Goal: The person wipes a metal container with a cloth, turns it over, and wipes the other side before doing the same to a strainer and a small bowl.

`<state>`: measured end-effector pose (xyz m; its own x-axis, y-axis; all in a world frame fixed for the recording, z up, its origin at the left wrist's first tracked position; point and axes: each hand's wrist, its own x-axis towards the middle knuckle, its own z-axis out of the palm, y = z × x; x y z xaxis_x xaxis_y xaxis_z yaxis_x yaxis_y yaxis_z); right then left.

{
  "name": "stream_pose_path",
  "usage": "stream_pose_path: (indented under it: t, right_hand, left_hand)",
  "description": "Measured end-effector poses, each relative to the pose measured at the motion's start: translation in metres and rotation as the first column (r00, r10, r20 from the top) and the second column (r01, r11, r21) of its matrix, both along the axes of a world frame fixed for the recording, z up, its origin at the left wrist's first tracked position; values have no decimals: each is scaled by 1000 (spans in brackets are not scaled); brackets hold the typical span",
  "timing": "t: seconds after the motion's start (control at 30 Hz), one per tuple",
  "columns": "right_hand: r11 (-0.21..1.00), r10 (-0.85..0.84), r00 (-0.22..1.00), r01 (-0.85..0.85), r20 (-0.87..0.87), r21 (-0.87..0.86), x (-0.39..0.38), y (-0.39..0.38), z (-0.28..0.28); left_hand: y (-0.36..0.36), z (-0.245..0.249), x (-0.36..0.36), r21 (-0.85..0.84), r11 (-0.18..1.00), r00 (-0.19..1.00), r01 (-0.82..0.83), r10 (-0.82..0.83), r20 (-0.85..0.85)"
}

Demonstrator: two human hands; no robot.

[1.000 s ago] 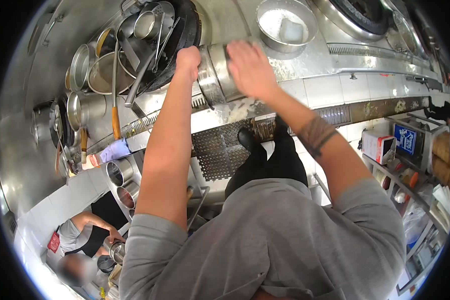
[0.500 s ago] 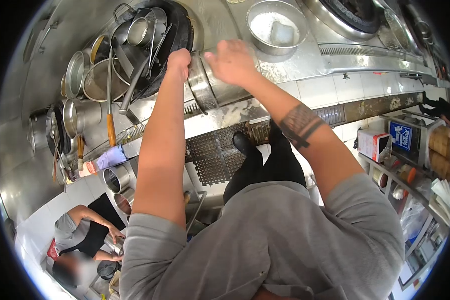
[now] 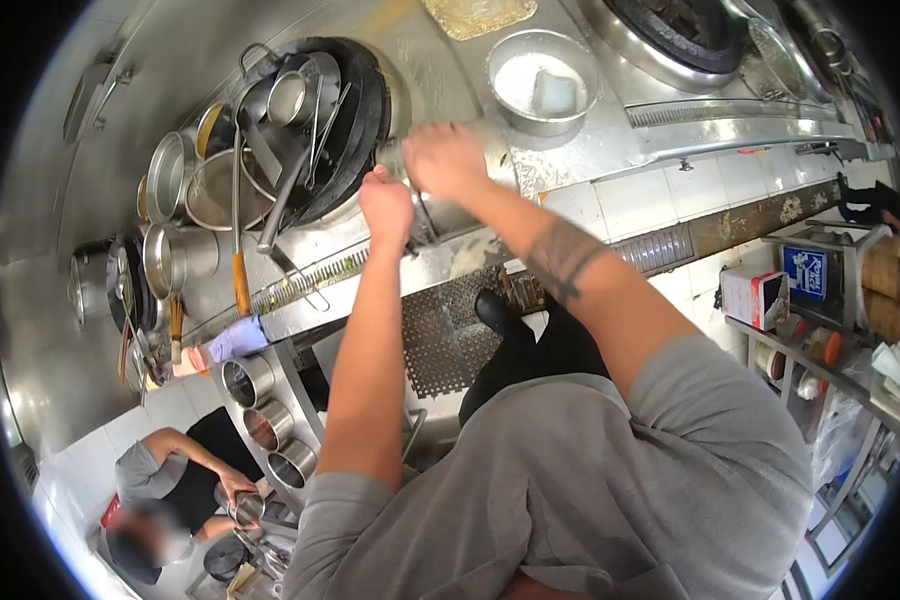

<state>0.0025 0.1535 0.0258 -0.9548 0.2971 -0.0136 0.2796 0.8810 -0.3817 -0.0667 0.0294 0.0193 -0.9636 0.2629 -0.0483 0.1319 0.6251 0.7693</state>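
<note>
My left hand is closed at the edge of a cylindrical metal pot on the steel counter, and the two hands hide most of that pot. Close beside it, my right hand lies over the pot with curled fingers, slightly blurred; whatever those fingers hold cannot be seen. To the left is a black wok with a small steel pot, a spatula and tongs in it. A round metal pan with white, foamy-looking contents and a pale block stands beyond my right hand.
Stacked steel pots and strainers stand along the left wall. A wooden-handled tool leans there near a purple cloth. Another person handles a metal container at lower left. A shelf with boxes stands right.
My hands have come closer together over the pot, the left one shifting nearer and slightly right. The view has tilted a little. The co-worker still holds the container.
</note>
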Motion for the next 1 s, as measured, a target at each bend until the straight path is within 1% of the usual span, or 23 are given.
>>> stream_pose_path:
  t: [0.03, 0.07, 0.13, 0.17, 0.23, 0.27, 0.4, 0.43, 0.47, 0.5, 0.53, 0.6, 0.63, 0.67, 0.7, 0.73, 0.77, 0.8, 0.83, 0.9, 0.93, 0.97, 1.0]
  right_hand:
    - [985, 17, 935, 45, -354, 166, 12, -9, -16]
    - [985, 14, 936, 48, -352, 167, 32, -5, -18]
    - [959, 88, 814, 87, -574, 270, 75, 8, -24]
    - [960, 91, 815, 81, -573, 267, 67, 14, -26]
    - [971, -30, 909, 124, -415, 202, 37, 43, -20]
    - [996, -43, 998, 40, 40, 74, 14, 50, 5]
    - [1000, 8, 1000, -9, -12, -23, 0, 3, 7]
    - [997, 16, 944, 9, -330, 73, 25, -4, -8]
    - [987, 53, 785, 54, -617, 153, 42, -4, -17]
    - [988, 57, 783, 44, -619, 147, 50, 10, -22]
    - [986, 38, 816, 64, -576, 155, 54, 32, -30]
    - [981, 17, 843, 90, -538, 173, 29, 59, -15]
    - [999, 23, 998, -21, -55, 40, 6, 63, 19]
    - [990, 103, 894, -51, 435, -130, -9, 61, 39]
    - [991, 103, 894, -52, 436, -126, -12, 47, 27]
    - [999, 47, 996, -46, 80, -7, -7, 20, 3]
    - [995, 30, 956, 0, -293, 101, 0, 0, -12]
    - [989, 66, 806, 27, -588, 147, 21, -5, -17]
    - [990, 66, 809, 21, -584, 141, 38, 8, -19]
    - [991, 88, 917, -40, -390, 128, 51, 46, -15]
    - [991, 90, 914, -43, -395, 127, 36, 59, -4]
    - [993, 114, 993, -113, -42, 15, 18, 75, 10]
    - [984, 163, 935, -133, 315, -115, 9, 82, 16]
  left_hand:
    - [3, 0, -11, -15, 1000, 998, 11, -10, 65]
    - [9, 31, -9, -18, 998, 975, 57, -51, 218]
    - [9, 17, -28, -55, 988, 970, 144, -130, 205]
    - [12, 10, -39, -86, 969, 961, 231, -213, 179]
    - [19, 3, -46, -178, 959, 974, 219, -204, 97]
    - [20, -2, -48, -177, 961, 977, 212, -201, 77]
    - [23, -23, -55, -117, 983, 988, 143, -135, 72]
    - [19, -24, -54, -95, 989, 992, 114, -109, 55]
    - [18, -18, -53, -100, 990, 994, 101, -96, 52]
    - [21, -9, -48, -66, 992, 989, 111, -104, 108]
    - [20, -4, -46, -30, 992, 980, 121, -114, 162]
    - [24, -6, -54, -49, 992, 988, 113, -107, 111]
    - [25, -9, -52, -68, 992, 992, 108, -103, 74]
    - [27, -6, -50, -97, 988, 992, 119, -114, 55]
    - [29, -6, -51, -93, 989, 992, 118, -113, 55]
    - [30, -7, -54, -87, 992, 993, 90, -82, 89]
    - [31, -8, -57, -81, 995, 991, 59, -49, 121]
    - [31, -9, -59, -81, 995, 991, 55, -44, 124]
    - [28, -10, -60, -114, 988, 985, 106, -89, 149]
    - [27, -6, -63, -138, 980, 979, 145, -123, 161]
    - [28, -4, -62, -87, 989, 975, 115, -96, 201]
    - [29, -3, -59, -37, 996, 967, 85, -74, 245]
    - [30, -1, -58, -38, 995, 966, 89, -77, 247]
